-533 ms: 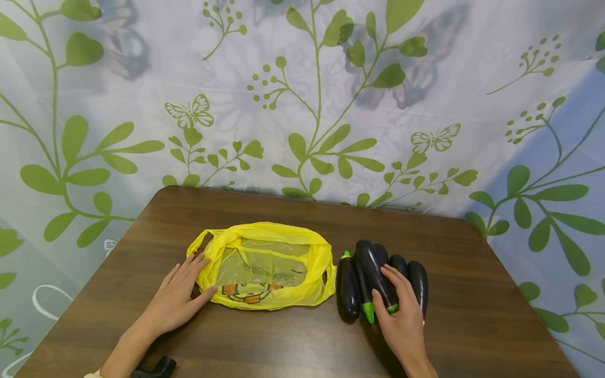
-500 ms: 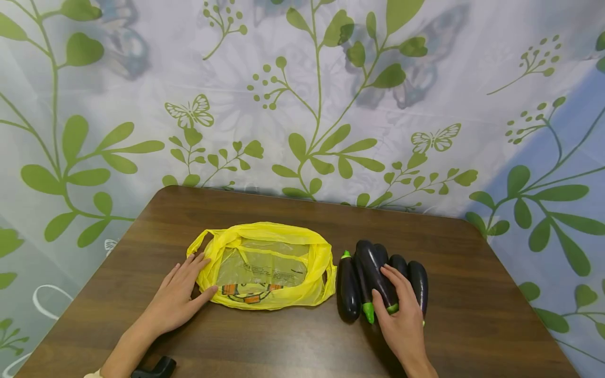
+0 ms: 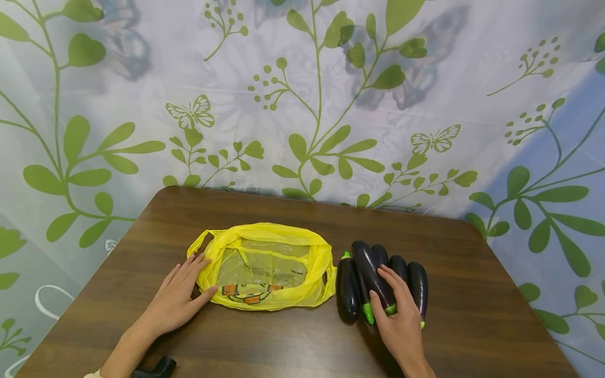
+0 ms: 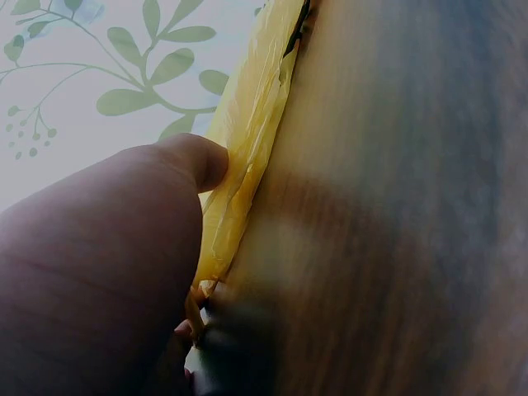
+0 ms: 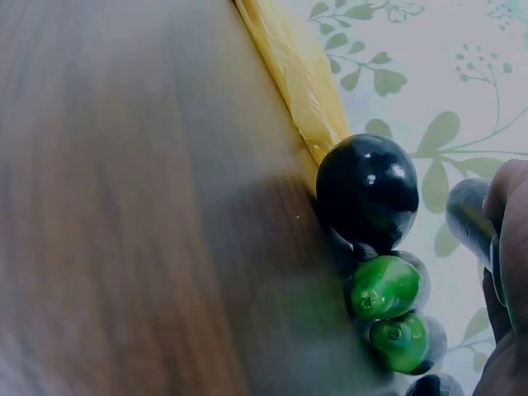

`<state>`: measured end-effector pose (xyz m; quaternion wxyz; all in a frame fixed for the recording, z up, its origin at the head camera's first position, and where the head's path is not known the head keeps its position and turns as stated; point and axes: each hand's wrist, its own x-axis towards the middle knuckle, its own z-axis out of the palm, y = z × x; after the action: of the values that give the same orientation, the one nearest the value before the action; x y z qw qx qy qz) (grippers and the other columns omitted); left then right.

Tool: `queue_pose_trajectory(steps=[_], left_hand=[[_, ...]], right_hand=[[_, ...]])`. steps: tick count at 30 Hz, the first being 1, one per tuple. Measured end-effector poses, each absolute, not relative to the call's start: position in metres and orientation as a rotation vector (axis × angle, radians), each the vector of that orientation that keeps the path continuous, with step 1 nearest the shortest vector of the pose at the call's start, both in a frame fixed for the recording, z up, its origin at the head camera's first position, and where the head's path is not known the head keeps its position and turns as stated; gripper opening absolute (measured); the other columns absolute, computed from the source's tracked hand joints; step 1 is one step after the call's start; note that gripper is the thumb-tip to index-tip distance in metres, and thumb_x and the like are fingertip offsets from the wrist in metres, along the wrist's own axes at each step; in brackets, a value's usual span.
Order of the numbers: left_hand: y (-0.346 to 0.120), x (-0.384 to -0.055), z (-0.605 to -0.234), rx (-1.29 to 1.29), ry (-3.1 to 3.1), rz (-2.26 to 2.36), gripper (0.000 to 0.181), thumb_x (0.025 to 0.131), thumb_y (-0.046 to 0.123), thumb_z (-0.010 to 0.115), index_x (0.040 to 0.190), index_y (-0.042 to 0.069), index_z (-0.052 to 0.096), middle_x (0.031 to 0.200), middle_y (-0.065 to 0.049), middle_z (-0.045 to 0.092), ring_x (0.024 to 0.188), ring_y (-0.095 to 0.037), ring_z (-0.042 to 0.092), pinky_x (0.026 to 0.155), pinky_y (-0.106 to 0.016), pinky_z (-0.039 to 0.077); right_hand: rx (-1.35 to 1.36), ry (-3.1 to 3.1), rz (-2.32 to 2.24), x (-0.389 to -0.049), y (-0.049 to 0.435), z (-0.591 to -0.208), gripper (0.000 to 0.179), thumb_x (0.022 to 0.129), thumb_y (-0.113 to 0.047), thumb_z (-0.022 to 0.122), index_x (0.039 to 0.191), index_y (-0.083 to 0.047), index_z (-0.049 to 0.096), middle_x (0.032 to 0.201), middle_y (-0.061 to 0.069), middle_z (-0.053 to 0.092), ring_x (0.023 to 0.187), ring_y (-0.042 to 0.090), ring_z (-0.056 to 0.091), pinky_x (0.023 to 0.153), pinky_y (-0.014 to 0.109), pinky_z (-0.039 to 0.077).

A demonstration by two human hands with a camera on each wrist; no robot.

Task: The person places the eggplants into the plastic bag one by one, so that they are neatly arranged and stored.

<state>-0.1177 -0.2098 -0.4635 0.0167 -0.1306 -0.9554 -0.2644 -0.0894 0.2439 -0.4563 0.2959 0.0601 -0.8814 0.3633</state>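
A yellow plastic bag [image 3: 319, 273] lies spread on the table with its mouth facing up and its see-through inside visible. My left hand [image 3: 177, 299] rests at the bag's left rim with fingers fairly straight; in the left wrist view its thumb [image 4: 202, 161] touches the yellow side. To the bag's right, several dark purple eggplants [image 3: 348, 289] lie side by side. Over them, my right hand [image 3: 399, 320] grips one eggplant [image 3: 368, 268] between thumb and fingers. That eggplant [image 5: 472, 219] appears raised above the others in the right wrist view; the palm covers part of the row.
The brown wooden table [image 3: 283, 346] has rounded far corners. Behind it hangs a leaf-patterned cloth [image 3: 264, 115]. A black object [image 3: 158, 367] sits at the front edge near the left forearm, partly cut off.
The gripped eggplant and my right hand have shifted slightly left. My left hand and the bag have hardly moved.
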Motion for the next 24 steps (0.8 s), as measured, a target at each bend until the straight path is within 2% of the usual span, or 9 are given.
queue_pose_trajectory(steps=[10, 13, 19, 24], left_hand=[[-0.2104, -0.1187, -0.4645, -0.405, -2.97, -0.814, 0.075, 0.102, 0.052, 0.058, 0.157, 0.003, 0.04, 0.166, -0.022, 0.03, 0.154, -0.045, 0.021, 0.121, -0.064, 0.016], [-0.2106, -0.1188, -0.4647, -0.402, -2.971, -0.813, 0.075, 0.102, 0.052, 0.059, 0.157, 0.003, 0.04, 0.166, -0.023, 0.03, 0.154, -0.045, 0.021, 0.121, -0.064, 0.016], [-0.2102, -0.1184, -0.464, -0.399, -2.969, -0.82, 0.075, 0.102, 0.052, 0.059, 0.156, 0.004, 0.04, 0.165, -0.023, 0.031, 0.154, -0.045, 0.022, 0.12, -0.064, 0.016], [-0.2099, -0.1181, -0.4635, -0.402, -2.966, -0.823, 0.075, 0.102, 0.051, 0.059, 0.156, 0.003, 0.041, 0.165, -0.023, 0.031, 0.154, -0.046, 0.023, 0.12, -0.064, 0.017]], right_hand=[[0.194, -2.327, 0.974, -0.0882, 0.2401, -0.4565, 0.057, 0.086, 0.002, 0.079, 0.138, -0.018, 0.065, 0.144, 0.002, 0.062, 0.124, 0.03, 0.062, 0.103, 0.003, 0.035], [0.204, -2.326, 0.979, -0.0885, 0.2403, -0.4575, 0.057, 0.087, 0.001, 0.08, 0.139, -0.017, 0.065, 0.144, 0.002, 0.062, 0.125, 0.024, 0.061, 0.103, 0.004, 0.035], [0.224, -2.333, 0.995, -0.0873, 0.2392, -0.4555, 0.054, 0.088, -0.001, 0.079, 0.138, -0.011, 0.064, 0.144, 0.007, 0.061, 0.131, 0.004, 0.054, 0.105, 0.005, 0.036], [0.226, -2.335, 1.008, -0.0871, 0.2387, -0.4563, 0.054, 0.089, -0.001, 0.079, 0.139, -0.011, 0.064, 0.145, 0.006, 0.06, 0.131, 0.004, 0.054, 0.105, 0.005, 0.036]])
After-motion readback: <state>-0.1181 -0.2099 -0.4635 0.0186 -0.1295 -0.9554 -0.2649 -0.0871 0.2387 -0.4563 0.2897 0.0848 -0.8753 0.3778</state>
